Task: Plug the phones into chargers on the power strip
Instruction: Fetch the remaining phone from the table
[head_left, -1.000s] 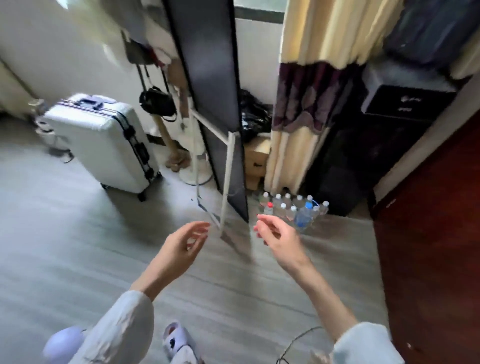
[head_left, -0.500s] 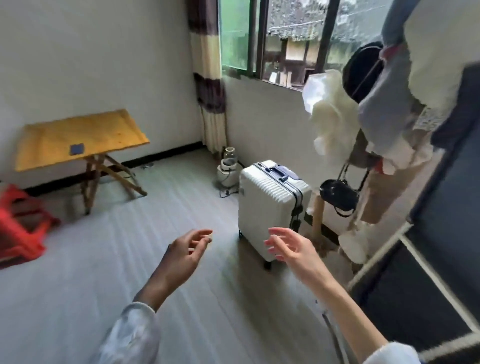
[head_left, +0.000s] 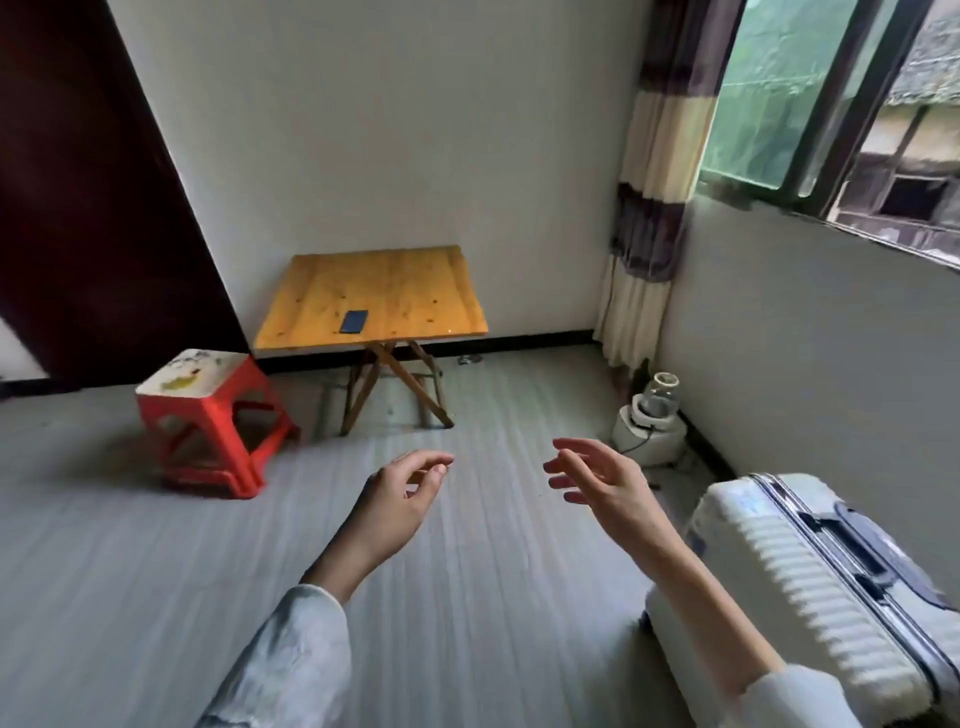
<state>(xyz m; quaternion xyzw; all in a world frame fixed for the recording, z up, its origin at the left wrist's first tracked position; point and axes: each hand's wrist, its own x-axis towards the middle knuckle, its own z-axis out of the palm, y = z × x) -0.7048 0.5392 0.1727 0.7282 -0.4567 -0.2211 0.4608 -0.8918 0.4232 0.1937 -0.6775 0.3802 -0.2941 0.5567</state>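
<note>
A dark blue phone (head_left: 354, 321) lies flat near the front edge of a small yellow wooden folding table (head_left: 415, 291) against the far wall. My left hand (head_left: 400, 499) and my right hand (head_left: 602, 486) hang in the air in front of me, well short of the table. Both have loosely curled fingers and hold nothing. No charger or power strip shows in this view.
A red plastic stool (head_left: 208, 415) stands left of the table. A white ribbed suitcase (head_left: 810, 587) sits at the lower right. A small white appliance with a clear jar (head_left: 649, 421) and its cord stands by the striped curtain (head_left: 654, 208). A dark door (head_left: 78, 208) is at left.
The view has swung left, from the mirror and bottles past the suitcase to the table, which now sits in the centre. Both hands stay raised and empty.
</note>
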